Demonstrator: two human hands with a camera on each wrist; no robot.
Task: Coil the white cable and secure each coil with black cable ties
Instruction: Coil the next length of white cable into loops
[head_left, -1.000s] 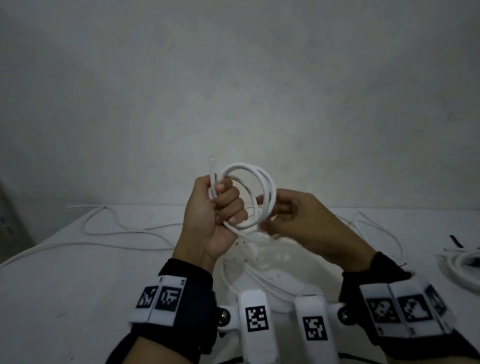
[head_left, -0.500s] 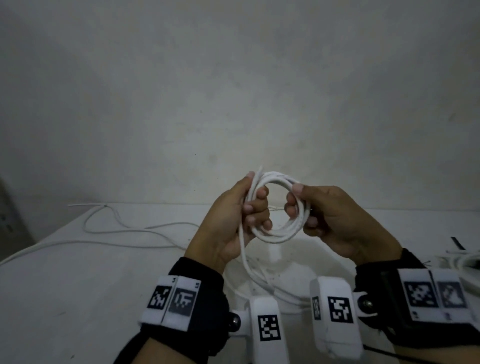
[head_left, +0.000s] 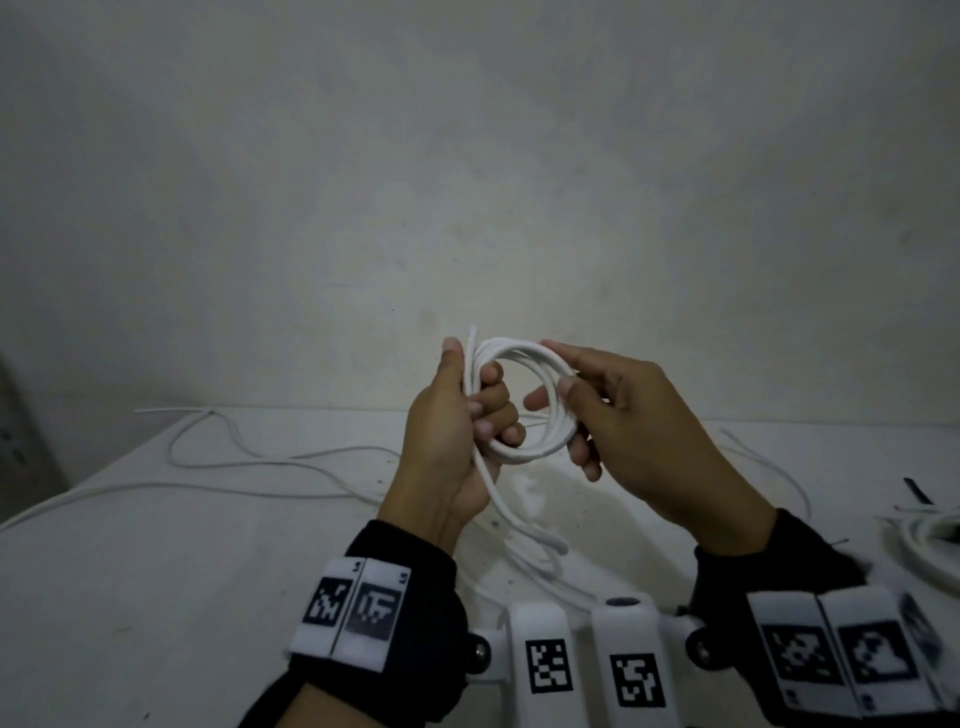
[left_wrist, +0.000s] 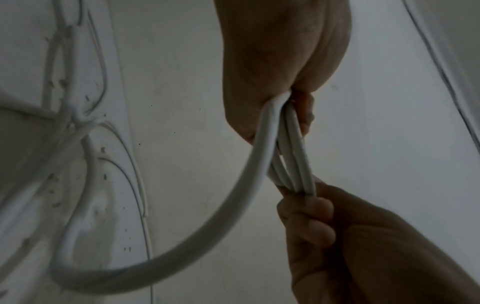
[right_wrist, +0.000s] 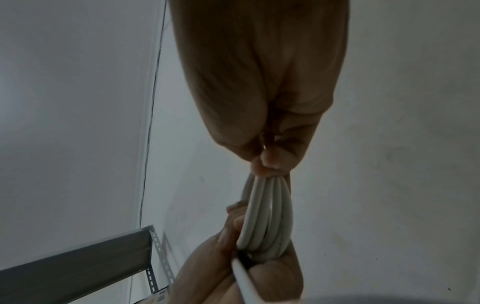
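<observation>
A small coil of white cable (head_left: 524, 451) hangs in the air above the white table (head_left: 156, 566), held between both hands. My left hand (head_left: 467, 410) grips the coil's left side with curled fingers, the cable's cut end sticking up past the thumb. My right hand (head_left: 582, 400) pinches the coil's right side between thumb and fingers. The loose tail of cable (left_wrist: 161, 261) drops from the left hand in a wide loop to the table. In the right wrist view the bundled strands (right_wrist: 265, 218) run from my right fingertips down into the left hand. A black cable tie (head_left: 917, 490) lies at the far right.
More white cable (head_left: 218, 457) trails in loops over the table's left and back. Another coil of white cable (head_left: 930, 545) lies at the right edge. A grey metal shelf (right_wrist: 78, 267) stands to the left. A plain wall rises behind the table.
The right hand laid another turn onto the coil and moved its hold from the lower part to the coil's upper right. The coil stands flatter toward me and slightly higher.
</observation>
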